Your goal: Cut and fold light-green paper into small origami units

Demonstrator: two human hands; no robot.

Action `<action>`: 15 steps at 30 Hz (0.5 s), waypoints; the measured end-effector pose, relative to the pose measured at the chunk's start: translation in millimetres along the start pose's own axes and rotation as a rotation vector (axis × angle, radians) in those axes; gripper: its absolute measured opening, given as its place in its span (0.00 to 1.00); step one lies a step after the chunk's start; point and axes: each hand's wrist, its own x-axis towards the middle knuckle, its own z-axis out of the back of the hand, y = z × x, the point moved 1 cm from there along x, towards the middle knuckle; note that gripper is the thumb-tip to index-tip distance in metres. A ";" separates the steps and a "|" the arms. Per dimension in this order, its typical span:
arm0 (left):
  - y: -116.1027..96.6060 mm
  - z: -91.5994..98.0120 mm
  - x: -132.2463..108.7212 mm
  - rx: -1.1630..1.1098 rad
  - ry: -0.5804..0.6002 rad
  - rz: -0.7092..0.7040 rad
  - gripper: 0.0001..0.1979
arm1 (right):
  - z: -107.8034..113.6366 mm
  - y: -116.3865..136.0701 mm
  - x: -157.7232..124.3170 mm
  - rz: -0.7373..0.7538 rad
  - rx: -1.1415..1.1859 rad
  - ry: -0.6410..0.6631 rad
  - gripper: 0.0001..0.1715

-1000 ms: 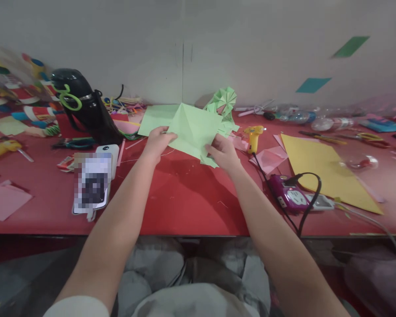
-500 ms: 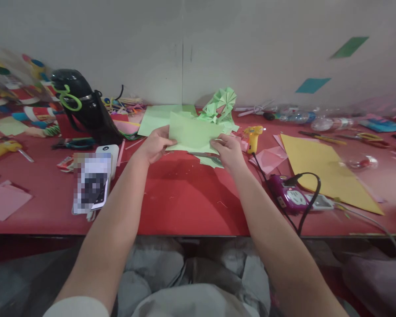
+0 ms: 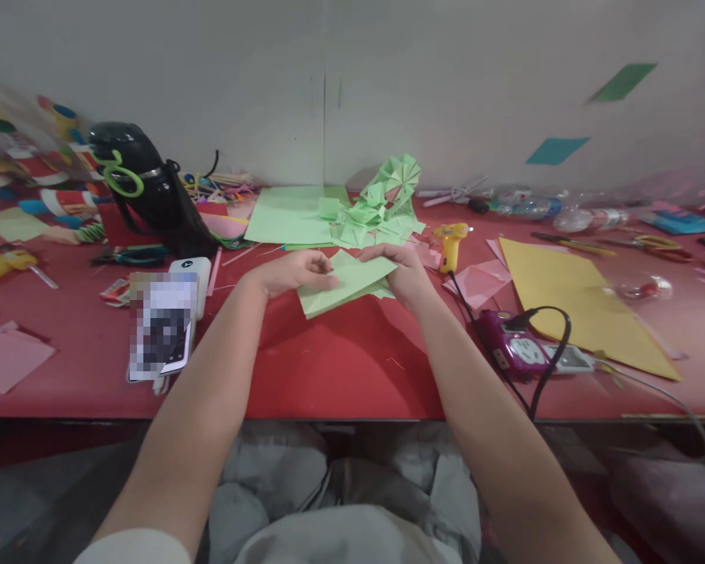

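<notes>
A light green paper, folded over on itself and tilted, is held above the red table. My left hand is closed on its left side, fingers curled and thumb on top. On the right, my right hand grips the paper's other end. Beyond the hands lie folded green paper pieces and a fan-like green paper form. Flat green sheets rest to their left. Another green piece shows partly under the held paper, near my right hand.
A black bottle and a phone stand and lie on the left. Rightward are a yellow glue gun, a purple power strip with cables, yellow paper and plastic bottles. The table's front edge is near my forearms.
The green paper has come down and nearer, and is now folded over and tilted. My left hand has moved right and slightly nearer; the scissors under the paper are no longer visible.
</notes>
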 end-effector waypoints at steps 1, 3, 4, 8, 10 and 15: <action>1.5 -2.9 2.4 -0.002 0.000 0.013 0.25 | -0.9 -0.2 -0.2 0.002 0.000 0.005 0.09; 1.8 -8.1 5.9 -0.031 -0.033 0.000 0.31 | -2.4 0.5 0.3 -0.007 0.063 -0.040 0.15; 0.9 -10.3 7.1 -0.053 -0.063 -0.032 0.32 | -3.0 1.1 0.9 -0.022 0.118 -0.077 0.18; -3.3 -16.4 10.7 -0.141 -0.175 -0.172 0.30 | -6.1 3.0 2.0 -0.110 0.260 -0.103 0.26; -2.8 -19.1 12.7 -0.158 -0.191 -0.194 0.30 | -7.5 2.3 0.9 -0.112 0.242 -0.060 0.24; -0.5 -29.7 16.4 -0.115 -0.116 -0.149 0.30 | -7.7 -3.6 -3.1 -0.092 0.180 -0.055 0.20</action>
